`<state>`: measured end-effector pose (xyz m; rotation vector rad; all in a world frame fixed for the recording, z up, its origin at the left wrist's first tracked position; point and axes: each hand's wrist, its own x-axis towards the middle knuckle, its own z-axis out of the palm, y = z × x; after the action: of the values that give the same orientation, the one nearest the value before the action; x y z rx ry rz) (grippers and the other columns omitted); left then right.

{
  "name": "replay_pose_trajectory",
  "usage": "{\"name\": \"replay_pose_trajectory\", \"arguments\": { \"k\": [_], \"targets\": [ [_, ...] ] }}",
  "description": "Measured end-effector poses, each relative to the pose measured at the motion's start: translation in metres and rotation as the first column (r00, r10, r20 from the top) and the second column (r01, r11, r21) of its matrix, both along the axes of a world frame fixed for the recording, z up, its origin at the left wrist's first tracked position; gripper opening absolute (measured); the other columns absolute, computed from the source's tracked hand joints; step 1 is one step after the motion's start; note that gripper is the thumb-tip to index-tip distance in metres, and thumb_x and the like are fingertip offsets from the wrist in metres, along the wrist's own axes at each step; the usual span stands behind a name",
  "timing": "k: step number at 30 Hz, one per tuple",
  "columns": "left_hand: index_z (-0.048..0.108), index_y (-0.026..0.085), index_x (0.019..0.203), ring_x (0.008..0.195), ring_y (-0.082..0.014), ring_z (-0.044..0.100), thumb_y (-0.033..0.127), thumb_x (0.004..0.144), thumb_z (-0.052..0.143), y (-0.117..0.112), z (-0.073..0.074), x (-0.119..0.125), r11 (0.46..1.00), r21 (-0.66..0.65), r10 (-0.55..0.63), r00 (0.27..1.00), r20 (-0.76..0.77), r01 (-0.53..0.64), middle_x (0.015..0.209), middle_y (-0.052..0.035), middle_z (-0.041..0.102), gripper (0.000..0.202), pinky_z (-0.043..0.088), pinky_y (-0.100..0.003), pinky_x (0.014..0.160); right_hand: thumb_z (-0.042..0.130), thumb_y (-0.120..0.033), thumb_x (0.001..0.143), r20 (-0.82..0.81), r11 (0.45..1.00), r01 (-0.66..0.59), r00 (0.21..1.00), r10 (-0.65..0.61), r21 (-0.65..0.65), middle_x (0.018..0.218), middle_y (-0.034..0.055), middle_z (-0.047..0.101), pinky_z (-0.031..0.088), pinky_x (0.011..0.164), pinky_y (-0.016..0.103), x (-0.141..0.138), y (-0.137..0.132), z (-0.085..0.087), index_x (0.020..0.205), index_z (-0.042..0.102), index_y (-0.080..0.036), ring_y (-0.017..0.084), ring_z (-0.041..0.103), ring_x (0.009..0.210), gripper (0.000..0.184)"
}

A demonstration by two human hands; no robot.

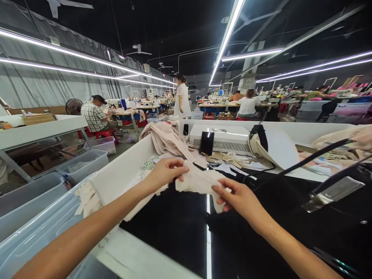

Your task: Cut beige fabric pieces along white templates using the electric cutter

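A pale cream piece of fabric hangs stretched between my two hands above the glossy black table surface. My left hand pinches its upper left corner between thumb and fingers. At the other end, my right hand grips the right edge, and a loose flap drops below those fingers. Behind the fabric lies a heap of beige cut fabric strips. A coil of thin pale green cord rests left of my left hand.
A white vented box stands at the back, with a dark phone leaning on it. Black cables and a metal plate lie to the right. Plastic bins line the left. Several people sit at sewing tables beyond; one person stands.
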<state>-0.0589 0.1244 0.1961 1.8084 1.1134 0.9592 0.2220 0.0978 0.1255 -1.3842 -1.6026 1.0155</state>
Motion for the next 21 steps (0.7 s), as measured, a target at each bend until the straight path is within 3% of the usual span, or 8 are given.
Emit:
{"name": "replay_pose_trajectory", "arguments": {
  "k": [3, 7, 10, 13, 18, 21],
  "targets": [
    [0.074, 0.02, 0.094, 0.08, -0.0165, 0.07, 0.048, 0.091, 0.076, 0.042, 0.006, 0.01, 0.985, 0.173, 0.022, 1.0, -0.022, -0.018, 0.091, -0.0035, 0.082, 0.028, 0.055, -0.026, 0.075, 0.061, -0.071, 0.096, 0.027, 0.959, 0.149, 0.987, -0.16, 0.242, 0.104, 0.0099, 0.078, 0.069, 0.08, 0.041, 0.008, 0.032, -0.003, 0.111, 0.069, -0.025, 0.031, 0.081, 0.096, 0.049],
    [0.081, 0.02, 0.098, 0.107, -0.0231, 0.078, 0.033, 0.096, 0.073, 0.066, -0.021, 0.013, 0.965, 0.262, 0.03, 0.991, -0.132, 0.006, 0.109, -0.0059, 0.086, 0.016, 0.06, -0.033, 0.1, 0.056, -0.042, 0.099, 0.163, 0.881, 0.16, 0.953, -0.256, 0.445, 0.11, 0.013, 0.078, 0.063, 0.096, 0.049, 0.018, 0.057, -0.025, 0.101, 0.068, -0.026, 0.034, 0.076, 0.102, 0.02],
    [0.085, 0.021, 0.1, 0.109, -0.0244, 0.08, 0.024, 0.097, 0.071, 0.065, -0.051, 0.005, 0.96, 0.274, 0.01, 0.967, -0.256, 0.062, 0.114, -0.006, 0.088, 0.015, 0.062, -0.034, 0.102, 0.053, -0.03, 0.102, 0.313, 0.879, 0.038, 0.926, -0.209, 0.475, 0.113, 0.0119, 0.08, 0.062, 0.093, 0.045, 0.022, 0.058, -0.046, 0.1, 0.072, -0.025, 0.032, 0.077, 0.103, 0.019],
    [0.087, 0.022, 0.105, 0.113, -0.0251, 0.082, 0.023, 0.101, 0.07, 0.06, -0.069, -0.006, 0.954, 0.278, -0.006, 0.932, -0.361, 0.114, 0.122, -0.0054, 0.089, 0.018, 0.063, -0.036, 0.107, 0.05, -0.024, 0.108, 0.448, 0.883, -0.065, 0.878, -0.171, 0.465, 0.121, 0.0109, 0.082, 0.062, 0.093, 0.041, 0.025, 0.054, -0.059, 0.108, 0.076, -0.024, 0.03, 0.079, 0.108, 0.026],
    [0.087, 0.024, 0.118, 0.129, -0.0264, 0.081, 0.023, 0.109, 0.066, 0.056, -0.077, -0.013, 0.94, 0.301, 0.003, 0.879, -0.478, 0.161, 0.135, -0.0049, 0.087, 0.023, 0.06, -0.038, 0.119, 0.047, -0.007, 0.11, 0.63, 0.88, -0.16, 0.755, -0.183, 0.447, 0.129, 0.011, 0.083, 0.059, 0.103, 0.038, 0.024, 0.052, -0.063, 0.12, 0.08, -0.02, 0.028, 0.078, 0.119, 0.037],
    [0.087, 0.024, 0.126, 0.136, -0.0266, 0.079, 0.02, 0.111, 0.061, 0.053, -0.079, -0.011, 0.933, 0.32, 0.032, 0.85, -0.527, 0.163, 0.14, -0.0052, 0.086, 0.03, 0.058, -0.04, 0.125, 0.047, 0.004, 0.104, 0.721, 0.879, -0.191, 0.659, -0.214, 0.436, 0.131, 0.0097, 0.083, 0.056, 0.095, 0.037, 0.023, 0.049, -0.059, 0.123, 0.083, -0.02, 0.029, 0.076, 0.114, 0.048]
  ]
}}
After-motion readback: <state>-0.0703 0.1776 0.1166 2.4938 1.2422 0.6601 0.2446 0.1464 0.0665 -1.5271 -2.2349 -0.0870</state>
